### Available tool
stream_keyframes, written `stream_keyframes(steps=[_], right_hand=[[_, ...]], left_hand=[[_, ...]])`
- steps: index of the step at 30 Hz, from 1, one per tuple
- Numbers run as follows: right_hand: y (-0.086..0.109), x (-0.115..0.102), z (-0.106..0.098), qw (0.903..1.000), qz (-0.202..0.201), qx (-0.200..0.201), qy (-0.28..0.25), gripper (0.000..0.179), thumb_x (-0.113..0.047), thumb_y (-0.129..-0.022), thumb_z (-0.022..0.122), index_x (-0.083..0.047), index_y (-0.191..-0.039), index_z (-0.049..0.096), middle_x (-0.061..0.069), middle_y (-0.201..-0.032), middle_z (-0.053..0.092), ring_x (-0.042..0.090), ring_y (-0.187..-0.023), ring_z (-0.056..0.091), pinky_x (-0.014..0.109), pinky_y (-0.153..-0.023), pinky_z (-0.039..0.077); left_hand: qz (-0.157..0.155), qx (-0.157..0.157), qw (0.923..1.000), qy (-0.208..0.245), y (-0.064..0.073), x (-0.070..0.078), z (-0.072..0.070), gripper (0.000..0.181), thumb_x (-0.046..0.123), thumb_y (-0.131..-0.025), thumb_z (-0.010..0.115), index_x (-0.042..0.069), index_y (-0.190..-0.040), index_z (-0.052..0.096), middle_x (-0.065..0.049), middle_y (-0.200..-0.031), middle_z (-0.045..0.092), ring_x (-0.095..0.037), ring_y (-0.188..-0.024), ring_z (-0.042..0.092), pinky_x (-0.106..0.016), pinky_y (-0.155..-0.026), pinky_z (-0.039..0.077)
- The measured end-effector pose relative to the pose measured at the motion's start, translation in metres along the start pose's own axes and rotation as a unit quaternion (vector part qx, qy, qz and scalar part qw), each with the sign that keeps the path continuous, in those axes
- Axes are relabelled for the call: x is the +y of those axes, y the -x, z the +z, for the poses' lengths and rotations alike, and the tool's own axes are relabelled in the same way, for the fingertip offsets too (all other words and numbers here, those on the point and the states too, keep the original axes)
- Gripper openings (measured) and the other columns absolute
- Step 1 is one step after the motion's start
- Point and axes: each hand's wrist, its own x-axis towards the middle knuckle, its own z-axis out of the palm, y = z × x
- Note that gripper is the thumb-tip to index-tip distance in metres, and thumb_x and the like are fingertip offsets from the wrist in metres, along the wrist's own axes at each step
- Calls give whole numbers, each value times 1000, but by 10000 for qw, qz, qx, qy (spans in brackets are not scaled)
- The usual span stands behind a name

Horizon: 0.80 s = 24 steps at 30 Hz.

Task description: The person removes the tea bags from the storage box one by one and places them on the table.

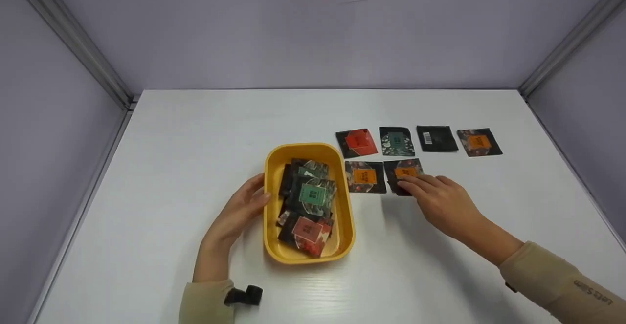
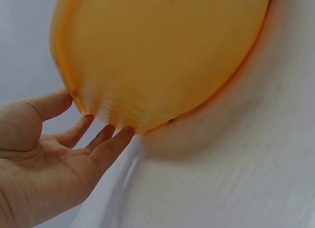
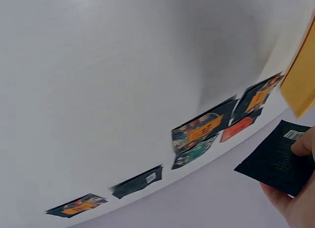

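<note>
My left hand [image 1: 239,209] rests against the left side of a yellow plastic container [image 1: 346,236], its fingertips spread along the outer wall in the left wrist view. Inside the container lie several sachets, among them a green-labelled sachet [image 1: 313,195] and a red-labelled sachet [image 1: 307,231]. My right hand [image 1: 447,206] pinches a dark sachet [image 3: 275,156], its barcode side showing in the right wrist view and its far side hidden. In the head view, that hand reaches over an orange-labelled sachet [image 1: 403,167] on the white table [image 1: 195,128].
Behind are a red sachet [image 1: 359,142], a green-labelled sachet [image 1: 397,141], a black barcode-side-up sachet [image 1: 442,140] and an orange-labelled sachet [image 1: 479,142] in a row. Another orange-labelled sachet [image 1: 364,177] lies right beside the container. Grey panels [image 1: 318,35] enclose the table.
</note>
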Motion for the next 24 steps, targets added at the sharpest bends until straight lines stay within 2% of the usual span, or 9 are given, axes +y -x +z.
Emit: stream_keyframes(steps=[4,8,13,18,24], right_hand=[[6,21,7,9997,-197,148,65,34,4,-82,73,-2,-115,71,15,-112,71,32,-95,69,48,-76,57],[12,39,11,9995,-228,181,80,36,8,-79,72,-1,-114,71,15,-110,71,33,-92,69,48,-75,57],[19,54,11,9999,-50,107,-60,42,11,-75,75,3,-116,69,17,-112,70,35,-93,68,48,-74,57],[23,67,13,9996,219,-14,-180,41,11,-76,75,4,-116,68,19,-113,69,36,-95,68,48,-75,57],[25,80,17,9992,332,43,-206,37,12,-76,76,5,-112,70,19,-104,70,35,-90,68,46,-71,58]], left_hand=[[25,-9,10000,-9,0,0,0,61,17,-99,62,9,-152,34,-12,-157,32,-28,-136,42,-44,-108,39],[56,-19,10000,14,0,0,0,61,15,-99,61,8,-152,34,-12,-156,32,-28,-137,41,-43,-109,39],[62,-46,9999,91,-1,-1,0,61,14,-99,60,6,-153,31,-13,-156,31,-29,-137,42,-43,-108,39],[44,11,10000,33,-1,0,0,61,15,-99,61,8,-152,34,-13,-156,32,-28,-136,42,-43,-108,39],[36,19,10000,-26,-1,0,1,60,16,-98,61,8,-152,35,-13,-155,33,-29,-136,43,-43,-108,39]])
